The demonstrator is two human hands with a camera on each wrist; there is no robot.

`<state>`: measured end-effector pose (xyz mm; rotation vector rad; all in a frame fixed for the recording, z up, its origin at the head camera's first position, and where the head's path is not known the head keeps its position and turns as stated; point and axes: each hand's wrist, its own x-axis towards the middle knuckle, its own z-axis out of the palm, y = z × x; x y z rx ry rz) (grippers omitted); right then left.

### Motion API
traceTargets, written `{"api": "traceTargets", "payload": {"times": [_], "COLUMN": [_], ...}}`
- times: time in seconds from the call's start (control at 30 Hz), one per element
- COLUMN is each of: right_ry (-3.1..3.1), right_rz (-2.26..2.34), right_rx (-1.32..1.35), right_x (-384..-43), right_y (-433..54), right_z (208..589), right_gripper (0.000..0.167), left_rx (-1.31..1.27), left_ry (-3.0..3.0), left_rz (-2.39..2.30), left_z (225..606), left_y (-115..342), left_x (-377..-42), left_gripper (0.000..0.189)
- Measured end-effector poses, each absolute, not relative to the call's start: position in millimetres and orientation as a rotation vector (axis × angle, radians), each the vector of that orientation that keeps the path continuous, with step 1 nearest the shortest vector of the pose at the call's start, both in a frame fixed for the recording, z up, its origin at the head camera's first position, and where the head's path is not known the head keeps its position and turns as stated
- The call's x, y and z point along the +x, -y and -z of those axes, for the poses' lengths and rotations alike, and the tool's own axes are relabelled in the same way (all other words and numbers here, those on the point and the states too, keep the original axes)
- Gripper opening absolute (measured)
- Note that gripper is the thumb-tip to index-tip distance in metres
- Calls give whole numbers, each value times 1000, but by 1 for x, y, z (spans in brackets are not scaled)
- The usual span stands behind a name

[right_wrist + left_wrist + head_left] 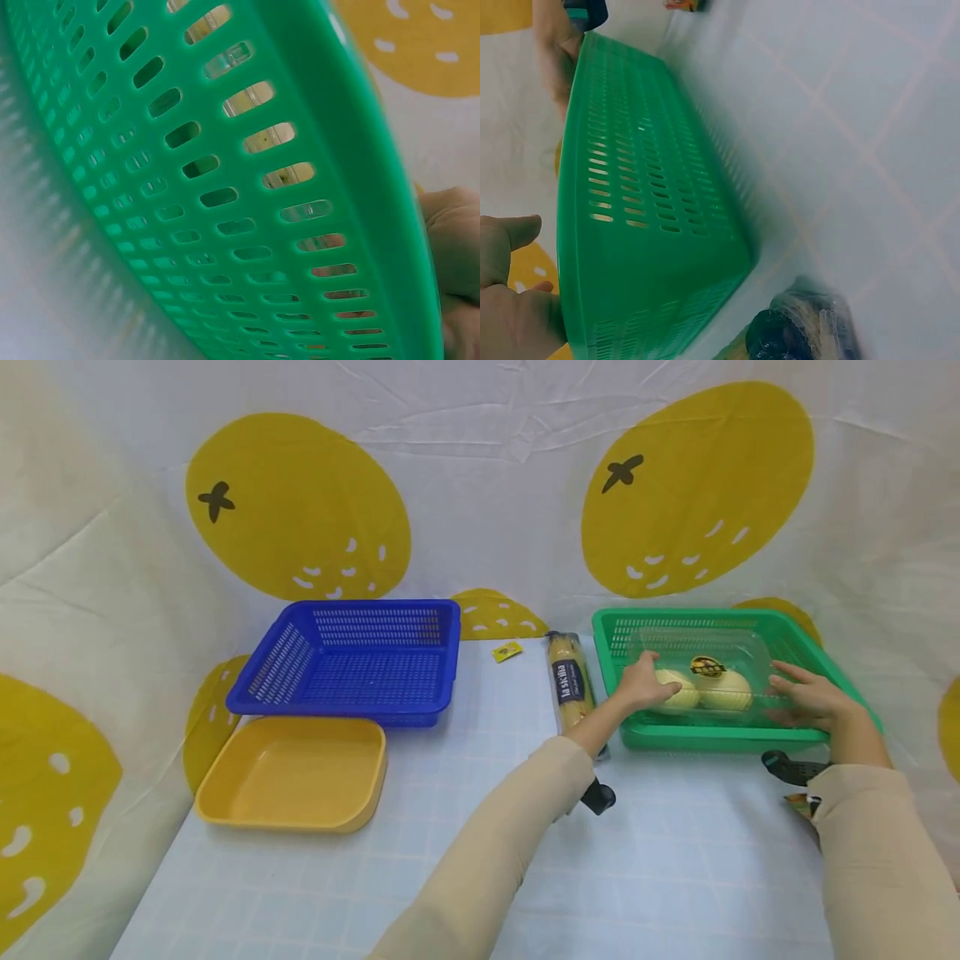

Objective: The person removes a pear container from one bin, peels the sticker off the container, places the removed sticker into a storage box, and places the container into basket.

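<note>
A clear plastic box (738,647) with a dark and gold label sits in the green basket (720,739). Two pale yellow round items (726,692) with a netted surface show through its front. My left hand (647,683) is at the box's left end, thumb and fingers spread apart. At the opposite end, my right hand (813,693) reaches over the basket's right part with its fingers extended toward the box; its lower fingers are blurred. The basket wall hides the box in the left wrist view, and only glimpses of the contents pass through the slots in the right wrist view.
A pack of pasta (567,681) lies along the basket's left side. A small yellow packet (507,652) is farther back. To the left stand a blue basket (341,718) and a yellow tray (292,777). A colourful packet (801,806) is partly hidden by the right sleeve.
</note>
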<state>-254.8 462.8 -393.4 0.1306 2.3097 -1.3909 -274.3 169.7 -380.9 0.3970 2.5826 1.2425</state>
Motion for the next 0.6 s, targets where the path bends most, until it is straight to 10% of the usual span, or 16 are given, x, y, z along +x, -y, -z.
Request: {"api": "traceTargets", "payload": {"times": [0.6], "right_ry": [-2240], "right_rz": [1828], "right_rx": [-8], "right_x": [-246], "right_y": [-458], "right_z": [388], "right_gripper": [66], "left_rx": [539], "left_ry": [-2691], "left_rz": [-1479], "left_z": [393], "left_y": [-161], "left_x": [-275], "left_gripper": [59]}}
